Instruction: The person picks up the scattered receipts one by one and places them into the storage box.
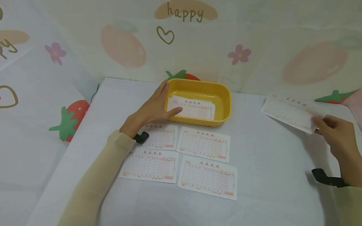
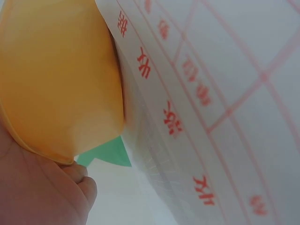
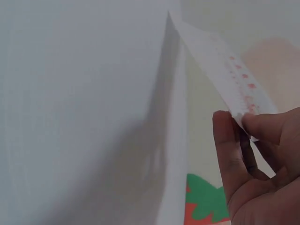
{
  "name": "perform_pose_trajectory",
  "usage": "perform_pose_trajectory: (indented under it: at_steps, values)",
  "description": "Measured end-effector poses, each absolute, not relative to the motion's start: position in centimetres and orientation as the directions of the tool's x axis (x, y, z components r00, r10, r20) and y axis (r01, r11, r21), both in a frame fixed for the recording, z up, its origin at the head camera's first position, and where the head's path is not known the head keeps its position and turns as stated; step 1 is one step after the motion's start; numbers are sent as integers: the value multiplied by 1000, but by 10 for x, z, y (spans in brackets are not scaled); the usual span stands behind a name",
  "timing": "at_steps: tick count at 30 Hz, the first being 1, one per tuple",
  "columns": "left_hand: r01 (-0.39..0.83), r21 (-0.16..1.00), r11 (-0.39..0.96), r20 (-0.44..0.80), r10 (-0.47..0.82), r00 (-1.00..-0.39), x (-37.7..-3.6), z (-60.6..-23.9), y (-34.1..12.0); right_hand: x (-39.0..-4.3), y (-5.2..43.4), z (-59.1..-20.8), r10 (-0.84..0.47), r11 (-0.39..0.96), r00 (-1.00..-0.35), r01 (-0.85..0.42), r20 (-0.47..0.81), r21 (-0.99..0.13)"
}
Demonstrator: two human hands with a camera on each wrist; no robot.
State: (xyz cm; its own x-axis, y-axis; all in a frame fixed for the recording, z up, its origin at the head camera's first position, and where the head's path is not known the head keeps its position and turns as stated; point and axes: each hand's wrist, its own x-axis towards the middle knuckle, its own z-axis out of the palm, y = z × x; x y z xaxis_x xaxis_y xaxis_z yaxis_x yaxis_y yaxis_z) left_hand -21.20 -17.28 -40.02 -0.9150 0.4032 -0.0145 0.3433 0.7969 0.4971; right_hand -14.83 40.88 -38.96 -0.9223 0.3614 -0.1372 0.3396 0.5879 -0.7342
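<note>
Four receipt slips (image 1: 181,158) were laid flat in two rows on the counter (image 1: 268,175), nearest the camera, each kept apart from its neighbours or only just touching, so that every printed face could be read at once. At the far left a strawberry print (image 1: 70,117) was shown on the cloth hung beside the counter. The left hand (image 1: 154,108) was set against the near left corner of the yellow tray (image 1: 223,97), fingers laid straight along the rim and thumb stretched over the edge onto the slip in the tray (image 1: 192,108); nothing was clasped, and the pressing was judged to keep tray and paper from sliding. That slip was lain flat on the tray's floor, printed side up. From the left wrist view only the yellow wall and red print were seen close up.

Well to the right, clear of the tray, a single slip (image 1: 288,111) was pinched at its near corner between thumb and fingertips of the right hand (image 1: 336,135), raised off the counter and tilted, presumably so it could be carried without creasing.
</note>
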Motion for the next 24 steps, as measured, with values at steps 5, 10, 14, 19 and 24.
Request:
perform_pose_trajectory:
  at_steps: [5,10,14,19,24]
  values:
    - [342,501,795,-12,402,-915,-211,-401,-173,-141,398,-384,348,476,-932,269,-102,-837]
    - [345,502,793,-7,403,-915,-211,-401,-173,-139,383,-376,361,228,-926,204,-112,-952]
    - [342,502,794,-11,401,-916,-212,-402,-173,-139,371,-369,371,104,-919,181,-130,-978]
    - [343,497,797,-12,402,-916,-211,-401,-173,-139,355,-362,307,89,-946,138,-105,-986]
    - [348,497,795,-3,403,-915,-211,-400,-173,-143,337,-360,200,75,-978,72,-55,-995]
